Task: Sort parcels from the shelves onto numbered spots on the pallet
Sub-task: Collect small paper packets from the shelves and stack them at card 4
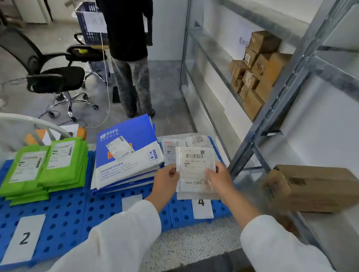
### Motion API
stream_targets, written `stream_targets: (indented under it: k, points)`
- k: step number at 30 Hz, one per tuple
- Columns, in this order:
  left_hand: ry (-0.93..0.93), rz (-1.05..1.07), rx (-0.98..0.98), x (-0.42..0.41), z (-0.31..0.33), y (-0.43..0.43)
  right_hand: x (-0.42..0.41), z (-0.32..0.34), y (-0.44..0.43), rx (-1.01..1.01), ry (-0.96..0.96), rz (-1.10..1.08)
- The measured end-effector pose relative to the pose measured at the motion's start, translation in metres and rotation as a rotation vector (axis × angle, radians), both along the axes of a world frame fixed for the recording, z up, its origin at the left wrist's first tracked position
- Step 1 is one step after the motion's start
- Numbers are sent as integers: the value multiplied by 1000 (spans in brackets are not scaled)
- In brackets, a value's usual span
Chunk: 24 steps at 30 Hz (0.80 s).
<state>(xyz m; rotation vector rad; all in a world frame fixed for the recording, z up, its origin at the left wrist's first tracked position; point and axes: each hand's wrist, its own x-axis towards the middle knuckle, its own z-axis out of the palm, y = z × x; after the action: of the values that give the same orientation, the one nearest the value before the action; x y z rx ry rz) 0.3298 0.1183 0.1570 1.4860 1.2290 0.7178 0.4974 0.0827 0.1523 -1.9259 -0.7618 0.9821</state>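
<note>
From the head camera, the left hand (167,175) and right hand (219,177) each pinch a side edge of a flat white parcel (195,167), thumbs on top. They hold it over the white packets piled at the label 4 (201,204), on the right end of the blue pallet (71,213). Blue-and-white mailers (127,159) lie just left, and green mailers (49,168) farther left. A cardboard box (316,189) sits on the near right shelf.

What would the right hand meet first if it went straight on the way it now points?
Probably the pile of white parcels lying under the parcel that the right hand holds; depth is unclear.
</note>
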Motion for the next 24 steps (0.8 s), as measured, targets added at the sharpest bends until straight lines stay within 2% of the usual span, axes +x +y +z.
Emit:
stream_targets:
  k: [8,19,20,24]
  points:
    - [103,72,-24,44,-32,81,30,-20,88,-88,-26,-2]
    - [474,35,74,86,-69,148,64,-63,178,-184,-65,154]
    - [527,2,71,89,-71,152,67,-69,184,-196,-72,179]
    - [1106,-119,102,96,-65,165,68,-94,204,-268,-98,305]
